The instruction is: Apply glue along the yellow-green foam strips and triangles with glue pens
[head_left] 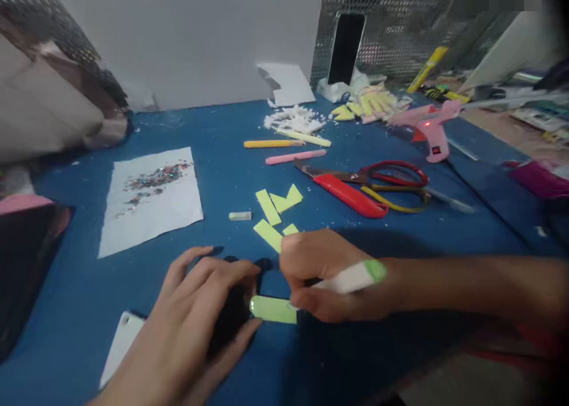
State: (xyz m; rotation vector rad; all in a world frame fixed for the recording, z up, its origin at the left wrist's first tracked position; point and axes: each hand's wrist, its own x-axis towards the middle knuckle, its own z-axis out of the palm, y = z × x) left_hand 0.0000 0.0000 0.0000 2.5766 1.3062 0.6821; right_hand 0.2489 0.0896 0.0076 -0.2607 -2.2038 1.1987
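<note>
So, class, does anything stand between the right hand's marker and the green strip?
Nothing visible does. The right hand holds the marker at the right end of the green strip, though contact is hard to see; the left hand is at the other end.

Two hands [193,317] [326,272], one held marker [351,278], one glue gun [431,124]

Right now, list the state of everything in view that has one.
White-and-green marker: gripped in the right hand.
Light-green rectangular strip: unfolded.
Pink plastic glue gun: red light lit.
Black rectangular phone: propped upright, screen dark.
Red-and-yellow-handled metal scissors: lying flat, opening unclear.
Multicoloured glitter: spread loose on white paper.
</note>
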